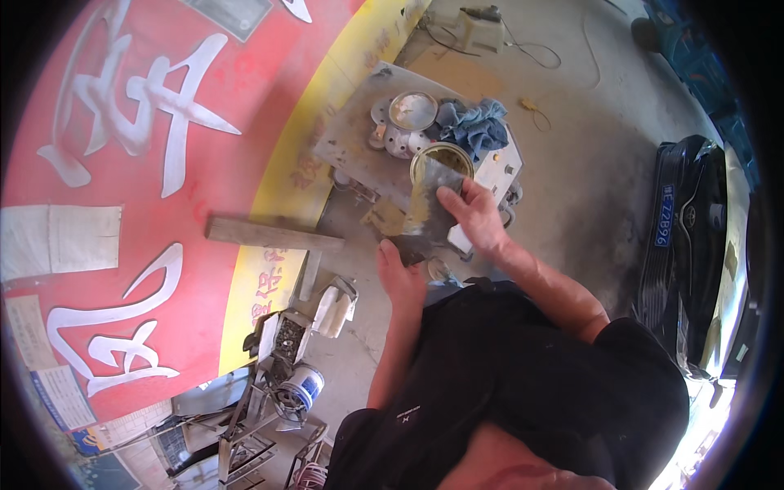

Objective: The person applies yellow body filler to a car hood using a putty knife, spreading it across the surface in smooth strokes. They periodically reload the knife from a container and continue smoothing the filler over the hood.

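Observation:
My right hand (480,216) is closed on a thin dark scraper (442,178), thumb on top. The scraper is smeared with yellowish paste and overlaps the near side of an open round tin (469,166) with yellowish residue inside its rim. Lower and to the left, my left hand (401,273) grips the near edge of a dark flat plate (415,244), thumb pointing up. Where the scraper and the plate overlap, I cannot tell whether they touch. Both are above the near side of a grey worktop (359,110).
On the worktop are a second tin (413,111), pale perforated discs (402,144) and a crumpled blue cloth (475,125). A red and yellow sign wall (237,155) rises at left, a wooden plank (273,233) against it. A white bucket (300,387) is nearer; a black car bumper (682,245) stands at right.

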Demonstrator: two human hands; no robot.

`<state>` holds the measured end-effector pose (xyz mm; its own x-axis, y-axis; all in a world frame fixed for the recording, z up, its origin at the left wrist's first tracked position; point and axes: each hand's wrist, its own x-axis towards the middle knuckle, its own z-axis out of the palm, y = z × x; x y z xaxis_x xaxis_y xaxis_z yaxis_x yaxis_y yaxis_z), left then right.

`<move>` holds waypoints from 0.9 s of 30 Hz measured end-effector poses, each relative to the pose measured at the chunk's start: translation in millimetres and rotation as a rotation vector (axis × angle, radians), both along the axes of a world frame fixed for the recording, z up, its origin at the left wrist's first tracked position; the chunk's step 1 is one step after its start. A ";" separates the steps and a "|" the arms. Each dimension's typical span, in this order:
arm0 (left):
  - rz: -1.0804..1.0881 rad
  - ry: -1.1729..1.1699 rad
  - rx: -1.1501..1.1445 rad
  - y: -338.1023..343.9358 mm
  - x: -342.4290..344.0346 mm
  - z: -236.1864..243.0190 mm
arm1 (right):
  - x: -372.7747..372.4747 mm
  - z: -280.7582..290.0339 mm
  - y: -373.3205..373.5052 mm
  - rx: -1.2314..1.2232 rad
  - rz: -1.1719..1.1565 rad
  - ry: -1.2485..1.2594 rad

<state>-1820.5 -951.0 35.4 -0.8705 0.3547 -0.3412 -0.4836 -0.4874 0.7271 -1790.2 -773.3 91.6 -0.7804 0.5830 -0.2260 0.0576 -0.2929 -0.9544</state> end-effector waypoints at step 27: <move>0.386 -0.022 -0.185 -105.9 27.0 -10.2 | -224.4 -86.0 227.4 0.595 0.225 -0.384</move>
